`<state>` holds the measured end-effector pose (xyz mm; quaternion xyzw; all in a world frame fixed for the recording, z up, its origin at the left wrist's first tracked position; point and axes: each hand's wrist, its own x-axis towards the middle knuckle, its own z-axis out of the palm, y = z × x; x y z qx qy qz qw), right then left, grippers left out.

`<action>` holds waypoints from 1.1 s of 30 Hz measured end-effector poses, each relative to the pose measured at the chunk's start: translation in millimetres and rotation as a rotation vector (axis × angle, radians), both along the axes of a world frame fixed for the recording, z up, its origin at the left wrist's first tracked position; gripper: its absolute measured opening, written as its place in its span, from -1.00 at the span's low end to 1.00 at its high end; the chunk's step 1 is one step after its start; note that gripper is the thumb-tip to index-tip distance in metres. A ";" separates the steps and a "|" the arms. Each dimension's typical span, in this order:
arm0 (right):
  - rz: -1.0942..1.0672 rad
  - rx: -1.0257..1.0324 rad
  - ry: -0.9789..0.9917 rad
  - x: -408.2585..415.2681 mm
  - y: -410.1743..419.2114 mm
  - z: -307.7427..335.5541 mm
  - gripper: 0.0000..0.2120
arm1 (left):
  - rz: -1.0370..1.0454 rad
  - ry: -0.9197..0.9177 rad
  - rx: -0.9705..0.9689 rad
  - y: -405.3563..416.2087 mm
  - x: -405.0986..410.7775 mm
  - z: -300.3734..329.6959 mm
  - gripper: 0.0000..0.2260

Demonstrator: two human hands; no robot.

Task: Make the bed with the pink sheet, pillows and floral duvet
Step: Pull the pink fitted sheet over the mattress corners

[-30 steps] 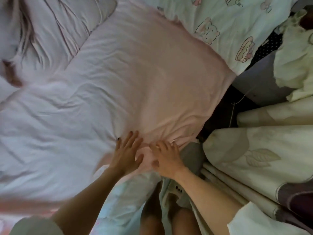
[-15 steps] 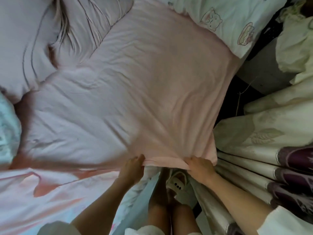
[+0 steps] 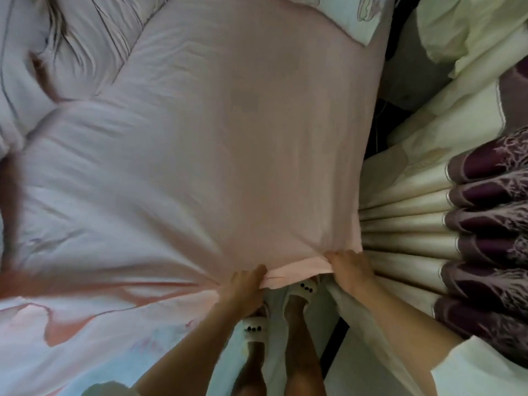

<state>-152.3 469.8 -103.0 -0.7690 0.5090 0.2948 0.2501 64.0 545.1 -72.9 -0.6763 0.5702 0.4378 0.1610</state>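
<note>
I stand at the bed's near edge with both hands closed on the hem of the pink sheet [image 3: 217, 155]. The fingers of my left hand [image 3: 246, 284] are pinched on the fabric toward the duvet side, and my right hand [image 3: 351, 268] grips the corner beside the curtain [image 3: 428, 224]. The sheet lies spread across the bed, smooth near me and creased on its far side by the pillows [image 3: 57, 47]. The floral duvet [image 3: 85, 332] lies bunched along the sheet's left edge. If I pull unevenly, I judge the far side could slide off the mattress or wrinkle more. Compared with a second ago, my hands have moved apart and the edge is drawn closer to my slippers [image 3: 304, 288].
</note>
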 end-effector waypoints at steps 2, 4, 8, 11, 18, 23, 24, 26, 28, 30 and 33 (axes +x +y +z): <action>-0.024 0.006 0.072 -6.8 15.7 -10.6 -0.70 | -0.025 0.046 0.050 18.5 -13.5 -15.3 -0.74; -0.068 0.037 0.139 -7.6 45.0 -21.6 -0.58 | -0.003 0.097 0.102 52.7 -29.8 -31.3 -0.65; -0.209 0.085 0.086 2.0 90.0 -19.2 -0.28 | -0.063 0.056 0.051 96.0 -49.9 -40.1 -0.51; -0.294 0.111 0.001 12.9 122.2 -10.8 -0.24 | -0.015 0.069 -0.107 111.4 -37.9 -33.8 -0.55; -0.331 0.220 -0.240 59.7 167.2 8.6 -0.41 | 0.169 -0.161 -0.390 150.3 39.0 7.1 -0.65; -0.347 0.330 -0.438 102.1 194.5 29.2 -0.48 | 0.128 -0.340 -0.314 201.1 96.5 25.7 -0.47; -0.327 0.332 -0.450 108.7 197.3 29.9 -0.49 | 0.095 -0.379 -0.328 206.8 106.2 25.9 -0.36; -0.280 0.346 -0.467 128.3 211.0 32.5 -0.49 | 0.075 -0.445 -0.331 222.1 131.7 29.8 -0.13; -0.237 0.352 -0.493 152.1 225.3 33.8 -0.49 | 0.072 -0.494 -0.351 230.4 157.8 32.3 -0.01; -0.184 0.321 -0.511 175.7 237.6 33.6 -0.50 | 0.058 -0.550 -0.392 235.5 180.9 32.3 0.04; -0.025 0.188 -0.465 214.7 257.7 29.2 -0.47 | 0.000 -0.611 -0.439 243.7 217.2 27.3 0.09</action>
